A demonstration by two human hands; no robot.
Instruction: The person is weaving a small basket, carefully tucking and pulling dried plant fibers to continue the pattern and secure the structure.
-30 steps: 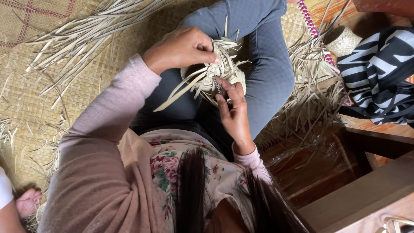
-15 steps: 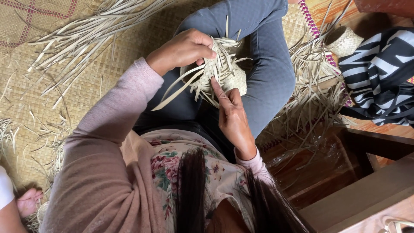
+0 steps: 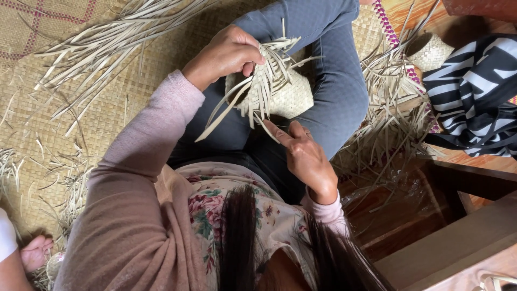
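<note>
My half-woven basket (image 3: 288,94) rests on my bent knee, and I place everything else by it. My left hand (image 3: 229,54) is closed over its near rim at the upper left, fingers curled tight around the gathered ends. My right hand (image 3: 304,156) lies below the basket and slightly to the right, close to it but off its wall. The fingers are stretched out together, and the forefinger and thumb tip meet at one loose strip (image 3: 269,126). I cannot tell whether they truly pinch it or only touch it.

The unwoven strips (image 3: 253,94) fan out from the rim. Their long axis slants from the basket down and to the left, with the longest ending well clear of the weave, toward my waist. The left hand is the nearer one, being on the basket itself.

Left of the basket, a bundle of dry strips (image 3: 107,37) lies on the woven mat (image 3: 32,113). To its right lie a second small basket (image 3: 431,51) and a striped cloth (image 3: 474,91).
</note>
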